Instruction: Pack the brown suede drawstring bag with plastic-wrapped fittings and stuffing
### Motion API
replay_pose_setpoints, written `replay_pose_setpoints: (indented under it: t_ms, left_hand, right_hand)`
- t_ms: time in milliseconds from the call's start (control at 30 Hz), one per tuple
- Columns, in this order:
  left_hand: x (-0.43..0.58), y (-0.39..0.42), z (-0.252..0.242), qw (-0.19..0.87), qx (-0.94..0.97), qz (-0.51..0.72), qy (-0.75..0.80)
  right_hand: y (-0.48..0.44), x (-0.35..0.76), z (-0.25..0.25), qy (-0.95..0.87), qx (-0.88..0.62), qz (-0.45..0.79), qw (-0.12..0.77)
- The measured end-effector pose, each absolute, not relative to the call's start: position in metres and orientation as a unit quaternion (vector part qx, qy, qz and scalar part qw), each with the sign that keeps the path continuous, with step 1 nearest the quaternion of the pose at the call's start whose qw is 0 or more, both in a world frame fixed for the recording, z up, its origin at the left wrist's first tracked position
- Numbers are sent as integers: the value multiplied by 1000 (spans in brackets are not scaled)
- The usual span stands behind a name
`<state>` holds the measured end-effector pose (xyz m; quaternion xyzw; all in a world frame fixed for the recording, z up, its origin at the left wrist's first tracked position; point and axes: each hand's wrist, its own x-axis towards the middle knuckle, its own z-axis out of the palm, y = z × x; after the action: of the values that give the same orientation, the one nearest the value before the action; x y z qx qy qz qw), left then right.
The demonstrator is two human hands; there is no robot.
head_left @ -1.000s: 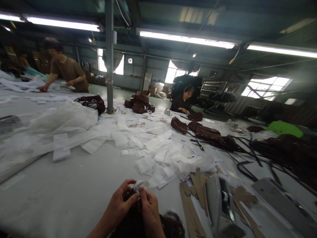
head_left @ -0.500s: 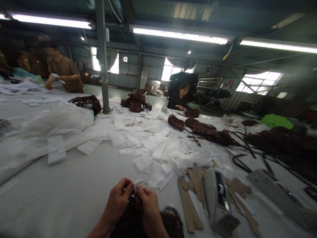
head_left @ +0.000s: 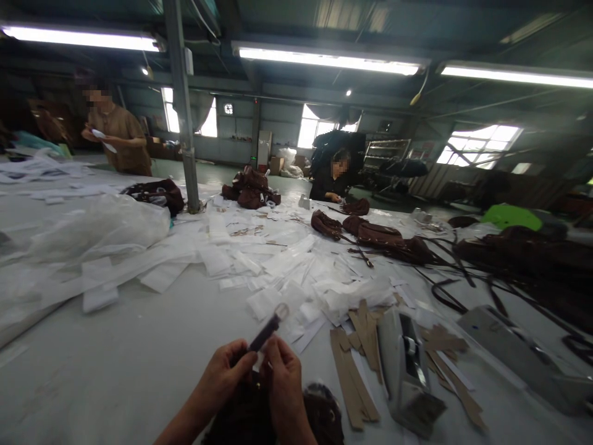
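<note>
My left hand (head_left: 226,372) is closed around a dark strap (head_left: 264,334), which points up and away to the right. A metal buckle or ring (head_left: 281,311) shows at the strap's far end. Close beside the strap, my right hand (head_left: 284,378) has its thumb and fingers pressed together. What lies in that pinch is too small to make out. A dark brown bag (head_left: 245,415) lies under both hands at the table's near edge, partly hidden by my forearms.
Tape dispensers (head_left: 407,371) stand to the right, among brown paper strips (head_left: 349,383). White sheets (head_left: 278,266) litter the middle. Brown bags (head_left: 380,238) with long straps lie at right. A post (head_left: 185,123) rises beyond; one person (head_left: 123,139) stands left, another (head_left: 331,179) works opposite.
The strap with its metal end now sticks up from my left hand. Earlier both hands pinched together at a whitish piece. The person at left has raised the white piece in their hands.
</note>
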<state>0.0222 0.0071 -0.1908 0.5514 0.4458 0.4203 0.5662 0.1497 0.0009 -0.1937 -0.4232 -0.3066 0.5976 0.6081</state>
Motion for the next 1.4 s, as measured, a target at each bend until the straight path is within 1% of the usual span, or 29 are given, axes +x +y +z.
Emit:
replay_pose_setpoints:
  t_ms: [67, 133, 233, 367, 567, 767, 833, 1000, 1067, 1233, 1400]
  left_hand:
    - [22, 5, -189, 559, 567, 403, 451]
    - [22, 4, -191, 544, 572, 391, 474]
    - [24, 5, -196, 527, 555, 411, 495]
    - [26, 4, -197, 543, 524, 429, 496]
    - [26, 2, -197, 560, 538, 423, 468]
    - [29, 3, -195, 543, 553, 407, 482]
    - [31, 2, -190, 516, 566, 401, 502]
    - [36, -1, -179, 361, 594, 404, 595]
    - [36, 1, -180, 339, 589, 424, 598]
    - [28, 7, -187, 342, 590, 445, 580]
    - [25, -1, -187, 435, 557, 461, 537]
  right_hand:
    - [1, 151, -192, -269, -385, 659, 588]
    - [1, 152, -191, -257, -368, 684, 575]
    - [3, 153, -193, -232, -392, 649, 610]
    - [5, 152, -196, -166, -422, 611, 649]
    - [8, 146, -192, -78, -427, 632, 642]
    - [8, 143, -192, -113, -431, 617, 649]
    - [7, 142, -195, -144, -433, 608, 650]
    - [5, 143, -206, -246, -476, 554, 637]
    - [5, 144, -212, -266, -501, 528, 632]
    - [7, 149, -220, -263, -520, 502, 639]
    - [8, 149, -220, -252, -513, 508, 644]
